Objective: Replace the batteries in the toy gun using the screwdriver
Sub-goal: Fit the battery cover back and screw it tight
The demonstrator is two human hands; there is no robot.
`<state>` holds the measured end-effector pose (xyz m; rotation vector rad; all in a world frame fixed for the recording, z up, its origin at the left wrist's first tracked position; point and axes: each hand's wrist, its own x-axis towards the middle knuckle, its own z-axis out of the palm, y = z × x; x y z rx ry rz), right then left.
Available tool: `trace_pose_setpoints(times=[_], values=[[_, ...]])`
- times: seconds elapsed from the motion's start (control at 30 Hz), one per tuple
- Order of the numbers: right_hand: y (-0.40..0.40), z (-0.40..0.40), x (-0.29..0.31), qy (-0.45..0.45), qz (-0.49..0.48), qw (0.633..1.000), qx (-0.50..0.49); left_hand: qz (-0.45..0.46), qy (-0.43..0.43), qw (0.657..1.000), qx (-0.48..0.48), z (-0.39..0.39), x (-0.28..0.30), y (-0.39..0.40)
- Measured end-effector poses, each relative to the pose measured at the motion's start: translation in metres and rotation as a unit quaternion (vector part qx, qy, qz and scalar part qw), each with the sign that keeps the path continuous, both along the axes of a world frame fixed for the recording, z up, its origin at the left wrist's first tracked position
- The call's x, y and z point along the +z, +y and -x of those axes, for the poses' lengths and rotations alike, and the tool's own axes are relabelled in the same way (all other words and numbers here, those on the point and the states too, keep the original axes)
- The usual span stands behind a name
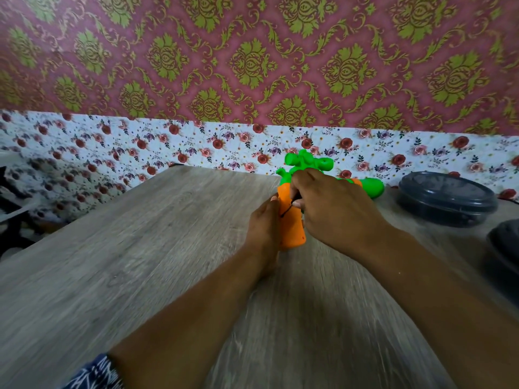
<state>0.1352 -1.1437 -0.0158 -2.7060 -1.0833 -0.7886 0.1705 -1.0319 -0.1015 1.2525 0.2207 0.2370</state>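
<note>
Green and orange plastic toy gun [292, 220] lies on the grey wood-grain table [140, 262], orange grip toward the person. Left hand [264, 226] clasps the grip's side. Right hand [331, 209] pinches a thin dark-shafted screwdriver [287, 210], tip on the grip (cover seemingly still on). Early stage: unscrewing; batteries unseen, swap remains.

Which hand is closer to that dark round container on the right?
The right hand. It holds the screwdriver at the toy gun, apart from the dark round container but on its side. The left hand grips the gun's far side, farther away.
</note>
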Motion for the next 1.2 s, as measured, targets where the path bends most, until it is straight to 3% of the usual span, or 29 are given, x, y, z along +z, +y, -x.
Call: trace_pose_setpoints(times=[0.27, 0.47, 0.73, 0.97, 1.2], values=[[0.000, 0.001, 0.000, -0.016, 0.026, 0.998, -0.061, 0.005, -0.009, 1.000, -0.002, -0.006, -0.005, 0.000], [-0.002, -0.003, 0.005, 0.121, 0.001, 0.993, 0.003, 0.012, 0.003, 1.000, 0.007, -0.003, -0.002, -0.001], [0.002, 0.000, 0.002, 0.031, -0.025, 0.999, 0.007, 0.008, 0.006, 1.000, 0.010, -0.001, 0.001, -0.001], [0.001, 0.004, 0.004, 0.022, 0.017, 0.999, -0.026, -0.018, -0.003, 1.000, 0.016, 0.002, 0.002, -0.004], [-0.010, -0.004, 0.010, 0.213, 0.012, 0.977, 0.007, -0.027, 0.006, 0.999, 0.027, 0.005, 0.004, -0.003]])
